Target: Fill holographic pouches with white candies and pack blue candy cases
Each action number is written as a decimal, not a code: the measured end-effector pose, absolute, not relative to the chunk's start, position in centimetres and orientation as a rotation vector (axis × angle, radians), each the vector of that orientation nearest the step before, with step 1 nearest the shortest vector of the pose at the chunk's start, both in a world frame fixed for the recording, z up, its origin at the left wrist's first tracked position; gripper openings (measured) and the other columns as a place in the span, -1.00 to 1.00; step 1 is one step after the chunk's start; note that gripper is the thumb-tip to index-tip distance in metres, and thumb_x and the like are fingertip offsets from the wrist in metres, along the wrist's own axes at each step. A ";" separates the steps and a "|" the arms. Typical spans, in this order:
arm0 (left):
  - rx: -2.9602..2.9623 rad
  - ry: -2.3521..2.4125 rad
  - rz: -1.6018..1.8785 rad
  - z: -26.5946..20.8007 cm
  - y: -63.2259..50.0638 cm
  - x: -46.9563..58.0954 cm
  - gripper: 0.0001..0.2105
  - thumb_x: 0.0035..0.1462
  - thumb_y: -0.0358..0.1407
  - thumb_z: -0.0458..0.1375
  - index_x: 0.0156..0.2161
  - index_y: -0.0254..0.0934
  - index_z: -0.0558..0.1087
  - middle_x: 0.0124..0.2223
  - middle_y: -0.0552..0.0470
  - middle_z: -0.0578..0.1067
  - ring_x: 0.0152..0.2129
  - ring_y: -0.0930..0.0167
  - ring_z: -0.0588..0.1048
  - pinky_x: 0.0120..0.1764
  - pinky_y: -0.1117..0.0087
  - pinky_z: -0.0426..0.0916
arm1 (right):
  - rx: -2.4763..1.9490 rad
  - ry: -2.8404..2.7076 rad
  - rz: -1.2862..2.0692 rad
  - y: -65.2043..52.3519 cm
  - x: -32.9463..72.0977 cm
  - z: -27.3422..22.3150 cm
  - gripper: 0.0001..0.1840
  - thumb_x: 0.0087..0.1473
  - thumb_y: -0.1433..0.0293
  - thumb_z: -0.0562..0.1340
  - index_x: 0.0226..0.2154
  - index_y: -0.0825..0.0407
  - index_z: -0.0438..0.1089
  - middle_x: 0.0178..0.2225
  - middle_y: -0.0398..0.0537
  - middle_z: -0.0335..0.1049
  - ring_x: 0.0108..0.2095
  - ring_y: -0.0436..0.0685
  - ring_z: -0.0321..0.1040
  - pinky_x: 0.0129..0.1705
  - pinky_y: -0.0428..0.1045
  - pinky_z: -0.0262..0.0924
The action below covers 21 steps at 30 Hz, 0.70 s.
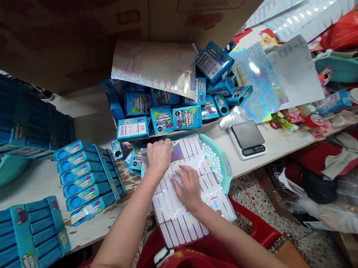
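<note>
A sheet of white labels [187,228] with shiny holographic edges lies across a turquoise basin [227,169] of small white balls [213,160]. At the sheet's far left edge, my left hand [158,157] has its fingers curled down on it; the fingertips are hidden. My right hand [189,189] rests on the middle of the sheet, its thumb and fingers apart and slightly bent. Small blue candy boxes [135,159] lie just left of my left hand, partly covered.
Behind the basin stands a pile of blue candy boxes [163,118] under a holographic sheet [154,65]. A small digital scale [249,138] sits to the right. Stacked blue boxes [79,181] fill the left side. A large cardboard box [88,35] overhangs the back.
</note>
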State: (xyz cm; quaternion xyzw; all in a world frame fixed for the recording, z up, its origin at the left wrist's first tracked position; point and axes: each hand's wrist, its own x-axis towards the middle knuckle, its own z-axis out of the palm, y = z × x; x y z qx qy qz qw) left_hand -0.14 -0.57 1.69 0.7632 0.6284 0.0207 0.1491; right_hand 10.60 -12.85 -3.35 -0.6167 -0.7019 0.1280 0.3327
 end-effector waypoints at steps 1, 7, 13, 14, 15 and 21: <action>2.164 1.769 0.109 1.9 -0.6 -0.8 -0.70 0.17 -0.24 0.06 0.00 -0.20 0.37 -0.17 -0.07 0.53 -0.20 0.23 0.45 -0.18 0.23 0.11 | -1.611 -1.824 0.337 -12.9 10.6 -3.4 -0.80 0.12 0.42 0.15 -0.16 0.05 0.32 -0.06 0.13 0.30 0.01 0.23 0.20 0.04 0.22 0.14; 2.124 1.513 0.331 3.3 -0.6 -4.0 -0.78 0.21 -0.18 0.01 -0.19 -0.15 0.48 -0.16 0.06 0.51 -0.23 0.39 0.44 -0.18 0.35 0.14 | -1.551 -1.744 0.259 -13.0 11.1 -2.2 -0.77 0.11 0.41 0.16 -0.13 0.01 0.33 -0.06 0.11 0.29 0.01 0.25 0.21 0.01 0.23 0.17; 2.227 1.332 0.274 4.8 0.2 -4.2 -0.66 0.28 -0.15 -0.11 -0.27 -0.20 0.48 -0.27 0.03 0.52 -0.24 0.35 0.43 -0.18 0.32 0.10 | -1.526 -1.917 0.126 -5.2 14.5 2.7 -0.75 0.17 0.31 0.16 -0.08 -0.11 0.37 -0.07 0.00 0.37 0.11 0.27 0.12 0.21 0.33 -0.21; 2.235 1.321 0.267 5.0 0.2 -4.1 -0.67 0.28 -0.15 -0.11 -0.23 -0.20 0.48 -0.26 0.03 0.52 -0.25 0.35 0.43 -0.18 0.32 0.10 | -1.493 -2.007 0.169 -3.7 15.0 3.2 -0.80 0.18 0.30 0.15 -0.13 -0.13 0.41 -0.16 -0.06 0.42 0.05 0.23 0.18 0.22 0.33 -0.29; 2.250 1.336 0.269 5.2 0.1 -4.0 -0.69 0.28 -0.16 -0.11 -0.17 -0.18 0.47 -0.22 0.02 0.53 -0.24 0.34 0.43 -0.17 0.31 0.10 | -1.460 -2.088 0.212 -2.5 15.5 3.6 -0.83 0.19 0.29 0.15 -0.20 -0.14 0.43 -0.26 -0.12 0.44 -0.03 0.19 0.24 0.23 0.33 -0.33; 2.316 1.516 0.387 5.1 -1.0 -2.4 -0.76 0.26 -0.19 -0.04 -0.09 -0.13 0.43 -0.13 -0.01 0.50 -0.11 0.30 0.38 -0.17 0.29 0.10 | -1.422 -2.244 0.280 -0.7 16.7 3.7 -0.76 0.22 0.24 0.10 -0.35 -0.12 0.45 -0.42 -0.19 0.40 -0.23 0.10 0.25 0.21 0.26 -0.32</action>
